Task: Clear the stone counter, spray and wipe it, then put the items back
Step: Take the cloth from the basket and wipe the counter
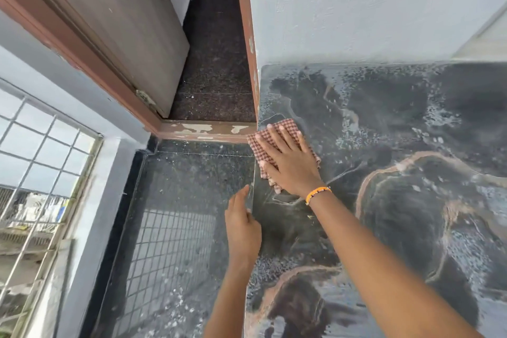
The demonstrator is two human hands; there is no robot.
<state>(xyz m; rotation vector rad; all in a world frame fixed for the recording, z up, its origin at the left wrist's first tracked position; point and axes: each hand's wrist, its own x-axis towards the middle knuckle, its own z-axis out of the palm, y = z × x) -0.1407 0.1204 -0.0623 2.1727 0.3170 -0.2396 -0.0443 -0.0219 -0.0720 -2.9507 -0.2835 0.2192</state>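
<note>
on one wet stone counter (384,123), one cloth (277,132) under right hand (290,162), fingers spread flat

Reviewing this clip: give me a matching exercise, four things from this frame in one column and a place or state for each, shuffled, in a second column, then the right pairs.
Things
1. cloth
2. left hand
3. right hand
4. bracelet

Places or states
A. on the right wrist, orange
B. pressed flat on top of the checked fabric
C. at the left edge of the stone counter, holding nothing
D. spread on the wet stone near the door frame corner

Pairs: 1-D, 2-C, 3-B, 4-A
</note>
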